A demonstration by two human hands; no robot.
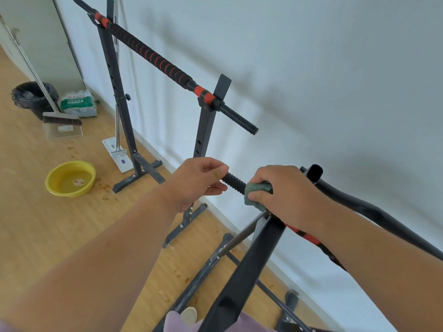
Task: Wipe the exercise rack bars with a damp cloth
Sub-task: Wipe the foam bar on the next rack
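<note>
Two hands work my near threaded bar end (233,182): left hand (195,182) pinches it, right hand (282,196) grips the green cloth (255,191) around it. Wood floor (36,224) holds a yellow basin (70,178); white wall (311,68) behind.

The left hand (196,182) holds the end of the near bar (233,182), and the right hand (285,195) is just beside it on the right, with the cloth (257,194) around the bar. Behind them the far bar (153,56) lies on two uprights (206,125) along the wall (311,68). On the floor (36,224) at the left stands a basin (70,178), with a broom (61,118) and a bin (33,97) behind it.
</note>
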